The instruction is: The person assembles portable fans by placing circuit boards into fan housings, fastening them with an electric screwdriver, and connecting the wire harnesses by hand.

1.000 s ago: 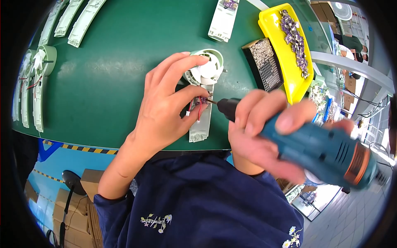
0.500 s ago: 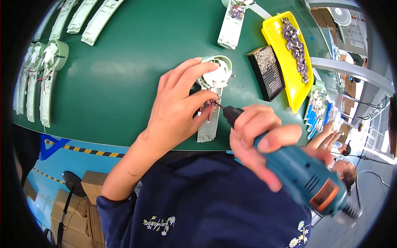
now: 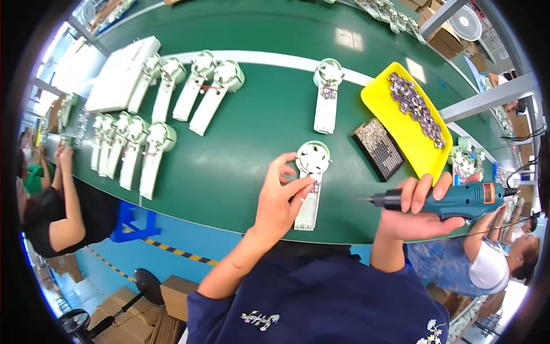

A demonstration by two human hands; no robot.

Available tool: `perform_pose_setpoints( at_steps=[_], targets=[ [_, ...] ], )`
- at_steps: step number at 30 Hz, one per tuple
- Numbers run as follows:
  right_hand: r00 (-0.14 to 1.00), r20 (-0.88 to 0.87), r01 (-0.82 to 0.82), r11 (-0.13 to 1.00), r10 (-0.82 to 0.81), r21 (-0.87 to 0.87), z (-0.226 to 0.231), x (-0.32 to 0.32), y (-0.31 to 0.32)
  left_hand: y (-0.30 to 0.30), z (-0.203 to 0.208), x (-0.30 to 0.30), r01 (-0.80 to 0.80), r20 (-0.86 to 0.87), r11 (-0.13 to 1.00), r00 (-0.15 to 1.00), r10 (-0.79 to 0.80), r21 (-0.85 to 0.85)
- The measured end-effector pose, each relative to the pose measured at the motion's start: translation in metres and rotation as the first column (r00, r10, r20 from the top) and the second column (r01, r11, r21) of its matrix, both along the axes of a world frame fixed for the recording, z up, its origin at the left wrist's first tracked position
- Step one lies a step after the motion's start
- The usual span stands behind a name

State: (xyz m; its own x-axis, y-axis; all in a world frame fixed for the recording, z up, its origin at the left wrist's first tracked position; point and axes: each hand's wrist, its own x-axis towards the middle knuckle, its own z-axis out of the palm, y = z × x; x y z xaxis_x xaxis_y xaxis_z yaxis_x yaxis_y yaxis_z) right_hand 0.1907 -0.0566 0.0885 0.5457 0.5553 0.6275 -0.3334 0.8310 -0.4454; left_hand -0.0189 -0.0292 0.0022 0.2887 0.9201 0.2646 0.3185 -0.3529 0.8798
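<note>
Bit (image 3: 363, 199) was at the circuit board (image 3: 315, 187); now clear, at its 3 o'clock. Driving appears paused. Right hand (image 3: 417, 217) grasps the electric screwdriver (image 3: 467, 200). Fan unit (image 3: 309, 211) lies at 2 o'clock from left hand (image 3: 277, 200); fingertips bunched over it, grip unclear.

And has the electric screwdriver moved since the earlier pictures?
Yes: the electric screwdriver has moved right, off the circuit board, judged against the black box.

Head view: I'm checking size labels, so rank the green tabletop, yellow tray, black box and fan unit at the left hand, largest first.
1. Green tabletop
2. Yellow tray
3. Black box and fan unit: too alike to rank
</note>
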Motion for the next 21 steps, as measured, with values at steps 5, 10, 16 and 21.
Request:
perform_pose_setpoints(
  at_steps=[5, 10, 16, 21],
  targets=[
    [0.994, -0.105, 0.029, 0.994, -0.041, -0.106, -0.028, 0.022, -0.011, 0.026, 0.009, -0.007, -0.203, 0.014, 0.977, 0.979, 0.203, 0.07],
    [0.985, -0.165, 0.033, 0.989, -0.057, -0.144, -0.032, 0.032, -0.01, 0.119, 0.019, -0.007, -0.256, 0.116, 0.961, 0.963, 0.243, 0.108],
    [0.958, -0.159, 0.169, 0.916, -0.24, -0.363, -0.036, 0.102, -0.057, 0.207, -0.016, 0.021, -0.261, 0.092, 0.952, 0.964, 0.249, 0.156],
    [0.854, 0.25, 0.442, 0.383, -0.456, -0.811, -0.047, 0.184, -0.119, 0.167, 0.022, -0.01, -0.271, -0.051, 0.907, 0.952, 0.303, 0.321]
  ],
)
